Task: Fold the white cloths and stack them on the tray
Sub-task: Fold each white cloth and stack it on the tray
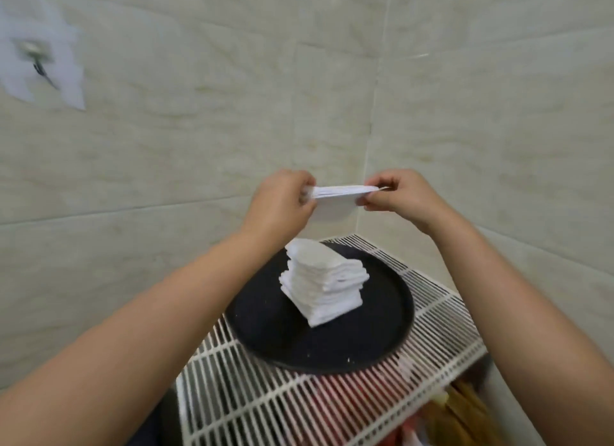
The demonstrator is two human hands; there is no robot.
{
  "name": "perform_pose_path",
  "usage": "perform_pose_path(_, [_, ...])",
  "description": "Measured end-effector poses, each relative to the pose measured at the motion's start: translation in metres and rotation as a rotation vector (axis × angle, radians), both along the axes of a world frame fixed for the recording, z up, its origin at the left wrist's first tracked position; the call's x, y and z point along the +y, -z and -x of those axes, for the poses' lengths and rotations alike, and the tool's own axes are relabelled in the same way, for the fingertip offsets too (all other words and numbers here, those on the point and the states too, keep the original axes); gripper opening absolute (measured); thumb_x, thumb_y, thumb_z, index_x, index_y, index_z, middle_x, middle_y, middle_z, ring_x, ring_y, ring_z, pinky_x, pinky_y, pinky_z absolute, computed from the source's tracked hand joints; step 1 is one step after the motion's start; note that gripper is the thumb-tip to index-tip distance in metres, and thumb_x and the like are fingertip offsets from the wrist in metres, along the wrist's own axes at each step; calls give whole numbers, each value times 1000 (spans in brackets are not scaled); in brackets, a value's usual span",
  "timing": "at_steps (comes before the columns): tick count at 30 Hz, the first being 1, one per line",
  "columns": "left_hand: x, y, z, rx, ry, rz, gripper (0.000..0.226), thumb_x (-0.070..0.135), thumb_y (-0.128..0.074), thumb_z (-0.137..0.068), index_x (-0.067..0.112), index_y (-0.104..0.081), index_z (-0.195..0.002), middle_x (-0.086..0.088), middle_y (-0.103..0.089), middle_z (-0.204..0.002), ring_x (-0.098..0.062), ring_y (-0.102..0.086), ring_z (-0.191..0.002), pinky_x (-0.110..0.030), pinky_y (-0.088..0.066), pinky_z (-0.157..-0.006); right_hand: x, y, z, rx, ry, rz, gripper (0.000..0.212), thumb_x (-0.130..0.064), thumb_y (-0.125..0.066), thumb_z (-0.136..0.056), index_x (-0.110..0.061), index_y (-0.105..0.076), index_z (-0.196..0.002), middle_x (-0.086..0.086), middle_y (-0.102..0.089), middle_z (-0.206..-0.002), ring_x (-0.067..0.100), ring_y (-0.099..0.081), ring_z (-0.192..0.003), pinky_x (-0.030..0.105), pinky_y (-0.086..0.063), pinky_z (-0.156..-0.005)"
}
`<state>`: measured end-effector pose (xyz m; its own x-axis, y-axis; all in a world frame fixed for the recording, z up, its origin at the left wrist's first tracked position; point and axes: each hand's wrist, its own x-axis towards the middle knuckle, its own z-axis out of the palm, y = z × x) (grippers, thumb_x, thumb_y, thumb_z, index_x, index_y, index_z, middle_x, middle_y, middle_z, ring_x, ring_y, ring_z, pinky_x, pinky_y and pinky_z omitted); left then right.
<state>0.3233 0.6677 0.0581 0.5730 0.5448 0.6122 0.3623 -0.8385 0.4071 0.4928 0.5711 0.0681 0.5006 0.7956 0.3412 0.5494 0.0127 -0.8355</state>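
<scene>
We held a white cloth up above the tray of folded ones.

A white wire shelf (442, 316) carried the round black tray (382, 319), with the stack of folded cloths (324, 284) on it. Our left hand (282, 201) and right hand (397, 194) each had fingers pinched on an end of the cloth (335, 199), stretched between them, well above the stack.

no readable text, labels, brands, numbers or signs anywhere in view
</scene>
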Motion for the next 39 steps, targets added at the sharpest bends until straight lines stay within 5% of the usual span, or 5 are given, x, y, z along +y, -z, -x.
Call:
perform_pose_path(10, [-12, 84, -57, 521, -215, 74, 28, 22, -49, -92, 15, -57, -118, -7, -59, -114, -28, -56, -104, -35, -46, -80, 40, 114, -71, -284, -167, 334, 17, -5, -61, -83, -5, -72, -96, 12, -71, -102, 16, -60, -89, 27, -43, -75])
perform_pose_path(15, [-19, 88, -58, 551, -286, 44, 34, 28, -46, -94, 18, -48, -127, -3, -53, -121, -25, -55, -107, -34, -46, -81, 35, 114, -76, -346, -274, 354, 27, 2, -54, -80, -10, -71, -96, 3, -69, -94, 14, -59, -88, 9, -41, -68])
perform_pose_path(22, [-38, 85, -32, 417, -358, 111, 48, 30, -46, -94, 20, -33, -139, -2, -44, -134, -22, -54, -110, -34, -47, -83, 20, 95, -60, -600, -207, 450, 30, 2, -46, -73, -20, -64, -84, 11, -64, -94, 23, -50, -77, 28, -36, -57])
perform_pose_path(28, [-53, 72, 76, 500, -615, 132, 41, 29, -44, -94, 9, -44, -129, -12, -47, -132, -30, -46, -121, -38, -41, -96, 14, 56, 58, -794, -353, 298, 41, -17, -46, -91, -14, -46, -132, 8, -48, -138, 25, -45, -125, 31, -37, -99])
perform_pose_path(39, [-203, 48, 435, 622, -1289, 214, 46, 41, -40, -94, 17, -42, -134, -10, -44, -136, -31, -38, -127, -41, -39, -98, -40, 43, 443, -960, -911, 34, 53, -41, -46, -91, -19, -36, -138, 7, -39, -144, 27, -36, -132, 43, -39, -105])
